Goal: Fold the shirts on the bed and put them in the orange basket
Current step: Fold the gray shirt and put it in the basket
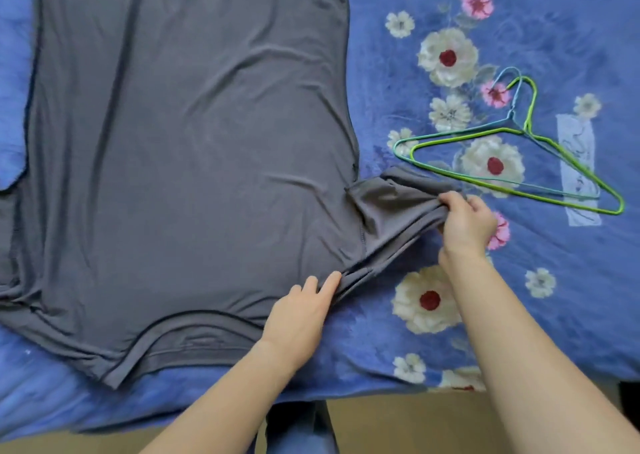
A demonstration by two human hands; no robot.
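A grey shirt (pixel 180 142) is lying spread flat on the bed (pixel 571 38), over a blue blanket printed with white and pink flowers. Its neckline (pixel 194 318) is facing the near edge of the bed, and its body is stretching away towards the far side.

The left hand (pixel 298 318) is resting on the shirt's shoulder just beside the neckline. Its fingers (pixel 329 282) are lying straight and close together, pressing the cloth down where it is bunching into small folds.

The right hand (pixel 467 223) is gripping the end of the shirt's short sleeve (pixel 391 197). Its fingers (pixel 450 199) are curling over and clamping on the gathered hem, and the sleeve is stretching out sideways from the body of the shirt.

Two wire hangers are lying on the blanket beyond the right hand, close to the sleeve end. A green hanger (pixel 519 193) is lying partly over a blue hanger (pixel 450 130), with their hooks pointing away from the person.
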